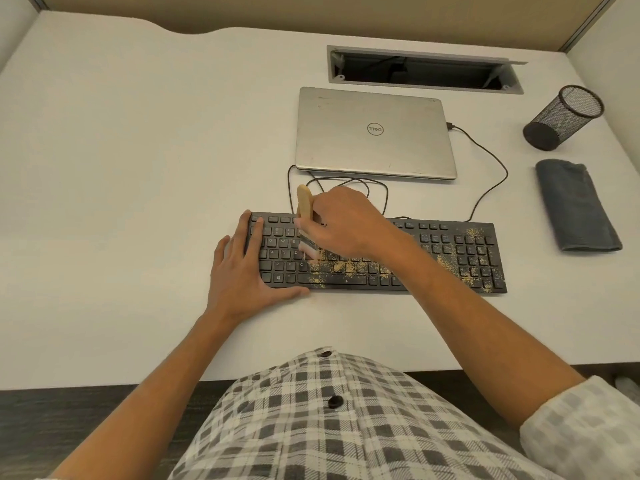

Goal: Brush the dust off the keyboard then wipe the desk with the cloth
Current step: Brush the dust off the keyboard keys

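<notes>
A black keyboard (450, 251) lies on the white desk (138, 168), with yellowish dust scattered over its middle and right keys. My right hand (346, 226) grips a wooden-handled brush (304, 206), whose blurred bristles touch the keys left of centre. My left hand (242, 271) rests flat on the keyboard's left end, fingers straight, thumb along the front edge. A folded grey cloth (576, 206) lies to the right of the keyboard, apart from both hands.
A shut silver laptop (374, 133) sits behind the keyboard, black cables (485, 161) looping between them. A black mesh pen cup (564, 116) stands at the far right. A cable hatch (422, 69) opens in the desk behind the laptop.
</notes>
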The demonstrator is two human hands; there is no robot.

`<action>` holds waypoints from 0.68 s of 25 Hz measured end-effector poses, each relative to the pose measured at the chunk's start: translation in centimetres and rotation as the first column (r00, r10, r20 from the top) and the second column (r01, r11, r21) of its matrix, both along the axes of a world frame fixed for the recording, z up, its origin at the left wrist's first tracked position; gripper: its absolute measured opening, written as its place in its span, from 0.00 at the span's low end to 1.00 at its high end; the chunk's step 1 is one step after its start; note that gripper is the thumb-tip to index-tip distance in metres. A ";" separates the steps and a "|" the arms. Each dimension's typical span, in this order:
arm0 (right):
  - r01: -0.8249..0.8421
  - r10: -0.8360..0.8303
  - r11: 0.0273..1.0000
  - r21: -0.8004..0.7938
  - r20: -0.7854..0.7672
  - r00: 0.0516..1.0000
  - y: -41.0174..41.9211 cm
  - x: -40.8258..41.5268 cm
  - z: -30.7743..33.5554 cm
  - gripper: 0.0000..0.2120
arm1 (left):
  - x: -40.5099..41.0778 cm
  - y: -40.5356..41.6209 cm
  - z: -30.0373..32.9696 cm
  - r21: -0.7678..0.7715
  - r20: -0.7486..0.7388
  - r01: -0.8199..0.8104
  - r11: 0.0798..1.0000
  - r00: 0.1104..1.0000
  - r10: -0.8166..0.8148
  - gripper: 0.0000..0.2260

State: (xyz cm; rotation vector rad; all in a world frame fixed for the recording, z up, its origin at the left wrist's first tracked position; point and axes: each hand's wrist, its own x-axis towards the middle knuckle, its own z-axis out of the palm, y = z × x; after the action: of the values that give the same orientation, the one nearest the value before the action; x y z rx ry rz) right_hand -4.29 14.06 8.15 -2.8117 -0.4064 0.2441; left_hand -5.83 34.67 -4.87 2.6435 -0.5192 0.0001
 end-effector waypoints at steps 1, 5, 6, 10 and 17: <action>0.008 -0.008 1.000 0.009 0.010 1.000 0.0 -0.1 -0.1 0.18 | 0.0 0.0 0.0 -0.001 -0.001 -0.001 1.000 1.000 0.001 0.63; -0.038 0.035 0.998 -0.043 -0.052 0.998 0.3 0.0 -0.1 0.20 | 0.0 0.0 0.0 0.001 0.005 0.001 1.000 1.000 -0.001 0.62; -0.031 0.030 0.998 -0.048 -0.032 0.999 0.4 0.1 0.0 0.20 | 0.0 0.0 0.0 0.000 0.005 0.002 1.000 1.000 -0.002 0.62; -0.012 0.011 0.999 -0.046 -0.024 1.000 0.5 0.5 -0.2 0.19 | 0.0 0.0 0.0 0.003 0.008 0.000 1.000 1.000 0.000 0.62; 0.001 -0.001 0.999 -0.038 -0.008 1.000 0.2 0.6 -0.2 0.20 | 0.1 0.0 -0.1 0.001 0.008 0.002 1.000 1.000 -0.002 0.62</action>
State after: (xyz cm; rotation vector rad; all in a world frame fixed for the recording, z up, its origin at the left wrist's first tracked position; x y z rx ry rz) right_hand -3.67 14.22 7.96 -2.8474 -0.4022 0.2659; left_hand -5.75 34.70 -4.94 2.6447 -0.5253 0.0102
